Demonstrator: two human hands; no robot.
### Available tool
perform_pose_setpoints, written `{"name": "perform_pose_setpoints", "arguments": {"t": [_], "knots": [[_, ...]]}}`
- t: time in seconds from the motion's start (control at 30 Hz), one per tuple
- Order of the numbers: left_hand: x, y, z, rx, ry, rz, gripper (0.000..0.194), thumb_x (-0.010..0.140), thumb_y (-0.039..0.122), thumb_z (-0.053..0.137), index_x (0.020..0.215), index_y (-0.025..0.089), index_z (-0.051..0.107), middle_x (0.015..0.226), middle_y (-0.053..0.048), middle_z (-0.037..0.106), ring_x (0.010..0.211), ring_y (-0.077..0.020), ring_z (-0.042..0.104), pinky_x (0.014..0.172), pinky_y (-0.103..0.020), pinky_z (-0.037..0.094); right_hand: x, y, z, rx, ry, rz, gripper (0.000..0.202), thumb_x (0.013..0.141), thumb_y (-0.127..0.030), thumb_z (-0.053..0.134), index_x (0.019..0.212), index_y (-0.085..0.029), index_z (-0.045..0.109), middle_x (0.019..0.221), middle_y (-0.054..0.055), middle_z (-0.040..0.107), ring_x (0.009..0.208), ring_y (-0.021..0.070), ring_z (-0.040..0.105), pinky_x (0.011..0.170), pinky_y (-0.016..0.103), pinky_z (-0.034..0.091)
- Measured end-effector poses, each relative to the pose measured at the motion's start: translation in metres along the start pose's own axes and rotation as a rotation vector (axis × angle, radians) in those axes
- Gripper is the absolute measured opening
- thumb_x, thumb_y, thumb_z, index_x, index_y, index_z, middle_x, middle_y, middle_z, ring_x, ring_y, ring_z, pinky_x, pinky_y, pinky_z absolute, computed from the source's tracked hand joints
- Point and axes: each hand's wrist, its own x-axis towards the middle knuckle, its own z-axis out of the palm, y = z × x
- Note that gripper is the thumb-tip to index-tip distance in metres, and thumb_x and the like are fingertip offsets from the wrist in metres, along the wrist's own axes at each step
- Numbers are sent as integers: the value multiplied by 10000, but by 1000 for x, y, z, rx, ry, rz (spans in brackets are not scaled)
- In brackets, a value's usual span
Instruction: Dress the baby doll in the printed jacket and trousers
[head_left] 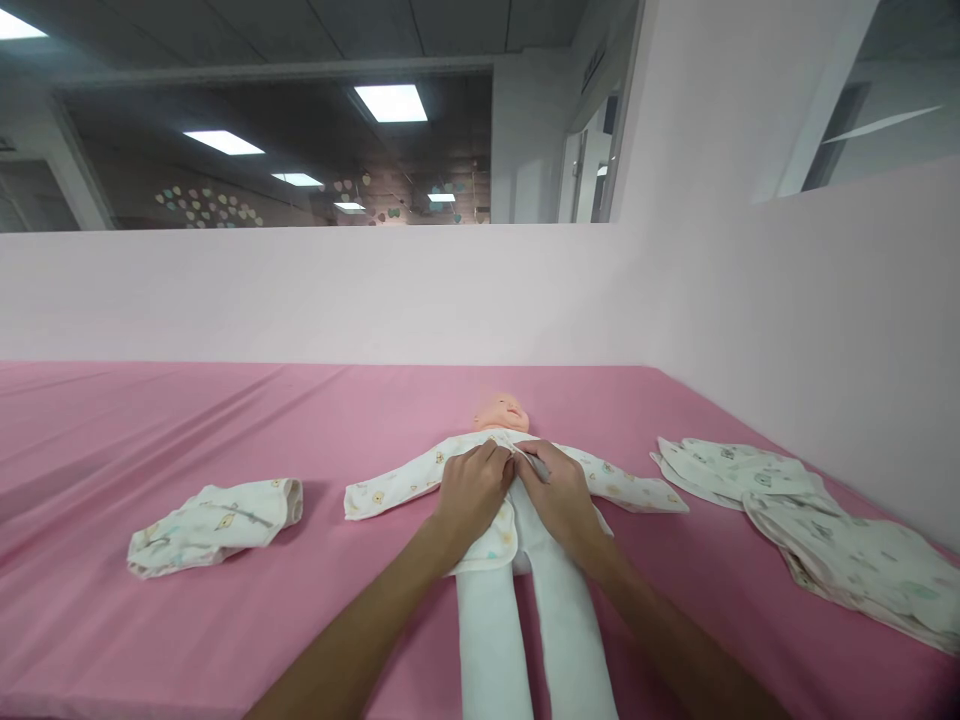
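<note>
A baby doll [504, 411] lies on its back on the pink sheet, head toward the wall. It wears a white printed top [405, 484] with both sleeves spread out, and white leggings [491, 630]. Over the doll's chest, my left hand [475, 487] is closed with its fingertips pinching the top's front edge near the neckline. Close beside it, my right hand [556, 490] is closed on the same front edge, fingertips nearly meeting those of my left. The lower front of the top hangs loose over the waist. What the fingertips hold exactly is partly hidden.
A folded printed cloth [217, 525] lies at the left on the pink sheet [315, 620]. Several printed garments [825, 530] lie in a spread pile at the right. A white wall [337, 300] with windows rises behind and along the right side.
</note>
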Motion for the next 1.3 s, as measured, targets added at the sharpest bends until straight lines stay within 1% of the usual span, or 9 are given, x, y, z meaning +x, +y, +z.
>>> {"name": "perform_pose_setpoints", "arguments": {"t": [0.1, 0.23, 0.4, 0.57, 0.7, 0.83, 0.93, 1.07, 1.3], "knots": [[0, 0, -1, -2, 6, 0, 231, 957, 225, 441, 802, 197, 610, 785, 7, 656, 678, -139, 585, 540, -303, 195, -1, 0, 0, -42, 28, 20, 197, 869, -271, 493, 962, -226, 660, 997, 16, 707, 948, 195, 617, 868, 336, 432], [0, 1, -1, 16, -6, -9, 257, 964, 242, 423, 790, 198, 606, 792, 3, 656, 679, -142, 587, 537, -310, 189, -2, -3, -3, -1, 31, 98, 186, 881, -325, 492, 915, -241, 655, 939, 0, 707, 888, 184, 617, 831, 321, 430], [1, 2, -1, 2, -26, -87, 222, 952, 220, 427, 833, 203, 614, 811, 3, 668, 720, -148, 601, 552, -306, 222, -3, -6, -7, 74, 21, 154, 221, 879, -378, 486, 913, -239, 654, 909, 3, 700, 827, 183, 607, 764, 305, 433], [2, 3, -4, -29, -61, -179, 190, 931, 210, 442, 887, 214, 627, 836, 6, 681, 737, -154, 601, 582, -291, 263, -2, -3, -7, 29, 21, 192, 222, 849, -323, 479, 948, -233, 657, 930, 7, 701, 842, 191, 604, 776, 310, 425], [2, 4, -5, -2, -53, -216, 206, 928, 217, 437, 910, 217, 643, 850, -1, 688, 719, -160, 602, 579, -293, 263, -2, -1, -6, -10, 27, 193, 228, 838, -298, 470, 945, -227, 659, 931, 10, 698, 845, 191, 595, 775, 310, 417], [0, 4, -4, 93, -15, -202, 217, 926, 226, 428, 881, 226, 640, 749, 3, 657, 631, -161, 576, 545, -303, 216, -3, -2, -6, 25, 47, 192, 216, 854, -320, 461, 869, -223, 653, 870, 6, 690, 793, 187, 584, 732, 299, 413], [-1, 4, -3, 121, 10, -197, 211, 924, 228, 429, 895, 229, 638, 731, -2, 647, 603, -159, 563, 536, -300, 208, -3, -3, -6, 44, 50, 176, 231, 864, -336, 459, 880, -224, 660, 856, 9, 692, 781, 190, 585, 732, 298, 412], [-1, 3, -3, 129, 19, -188, 221, 921, 217, 427, 840, 227, 632, 707, -2, 633, 589, -150, 552, 534, -296, 211, -3, -1, -5, 32, 46, 161, 242, 879, -347, 454, 900, -233, 667, 862, 4, 695, 790, 189, 588, 745, 298, 414], [-1, 0, 0, 104, 34, -58, 247, 953, 229, 415, 914, 222, 659, 751, -10, 658, 666, -153, 593, 551, -308, 243, -3, -2, -6, 79, -16, 92, 272, 888, -372, 457, 939, -225, 680, 954, 30, 708, 863, 196, 614, 799, 306, 438]]}}
